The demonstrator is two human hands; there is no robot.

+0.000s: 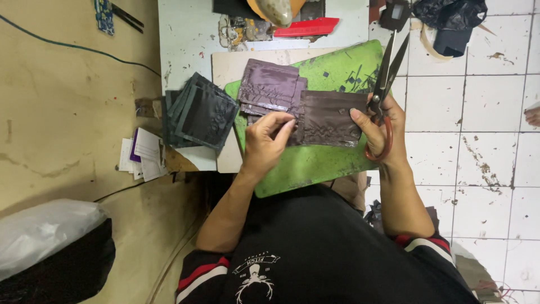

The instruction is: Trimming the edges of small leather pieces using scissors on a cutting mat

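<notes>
Your right hand [381, 126] grips open scissors [385, 79] and thumbs the brown embossed leather piece [329, 118]; your left hand [264, 141] pinches its other edge, over the green cutting mat [315, 163], beside stacked dark pieces [199, 112].

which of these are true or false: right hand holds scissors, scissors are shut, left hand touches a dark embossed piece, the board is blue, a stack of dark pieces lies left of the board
1. The right hand holds scissors. True.
2. The scissors are shut. False: the blades stand apart, pointing away from the person.
3. The left hand touches a dark embossed piece. True.
4. The board is blue. False: the cutting board is green.
5. A stack of dark pieces lies left of the board. True.
</notes>
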